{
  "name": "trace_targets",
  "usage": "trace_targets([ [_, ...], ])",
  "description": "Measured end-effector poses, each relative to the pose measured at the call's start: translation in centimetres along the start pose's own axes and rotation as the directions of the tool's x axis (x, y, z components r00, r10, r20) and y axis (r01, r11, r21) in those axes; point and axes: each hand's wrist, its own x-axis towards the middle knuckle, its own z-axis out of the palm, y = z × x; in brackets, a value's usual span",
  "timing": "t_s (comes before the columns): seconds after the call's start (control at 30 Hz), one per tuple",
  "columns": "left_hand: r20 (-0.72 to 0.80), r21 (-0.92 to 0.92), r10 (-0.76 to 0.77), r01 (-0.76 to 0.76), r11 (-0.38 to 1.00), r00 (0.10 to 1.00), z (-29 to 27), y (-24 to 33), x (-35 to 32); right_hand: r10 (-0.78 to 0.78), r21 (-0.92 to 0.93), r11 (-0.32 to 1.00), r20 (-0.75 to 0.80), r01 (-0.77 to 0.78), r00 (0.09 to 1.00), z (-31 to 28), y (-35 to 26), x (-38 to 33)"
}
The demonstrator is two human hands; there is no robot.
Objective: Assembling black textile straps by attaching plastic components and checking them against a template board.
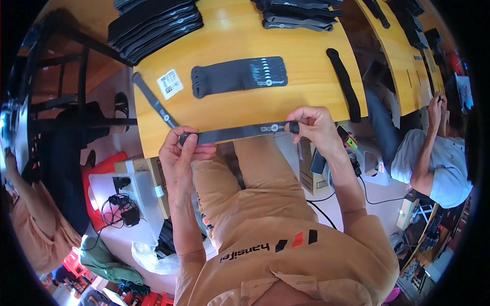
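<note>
A black strap with white print [232,134] is stretched level between my hands at the table's near edge. My left hand [179,151] pinches its left end between thumb and fingers, and my right hand [315,127] grips the rounded right end. Just beyond my left hand, another narrow strap [153,99] lies slanting on the table. Farther in, a flat row of several black straps [232,77] lies side by side, white marks toward its right. To its left is a white printed label [170,84].
Stacks of black straps stand at the far left [155,30] and far right [298,14] of the yellow table [235,43]. A single black strap [344,84] lies near the right edge. A co-worker's hands [436,107] are at the right-hand table; a clear plastic bin [140,219] sits lower left.
</note>
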Motion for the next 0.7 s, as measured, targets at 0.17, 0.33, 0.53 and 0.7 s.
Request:
trace_targets([
  [0.17,0.027,0.118,0.025,-0.028,0.993,0.999,0.9,1.0,3.0,-0.059,0.033,0.998,-0.035,0.060,0.998,-1.4,-0.1,1.7],
  [0.33,0.008,0.242,0.142,-0.140,0.960,0.990,0.7,0.6,5.3,-0.123,-0.025,0.992,-0.106,0.121,0.987,-1.6,0.0,3.7],
  [0.53,-0.161,0.316,0.196,-0.138,0.939,0.967,0.8,-0.7,7.3,-0.198,-0.070,0.980,-0.273,0.186,0.941,-2.4,0.8,5.4],
  [0.7,-0.094,0.229,0.167,-0.142,0.963,0.981,1.1,0.2,6.4,-0.298,-0.271,0.935,-0.244,0.230,0.923,-2.1,0.6,5.3],
])
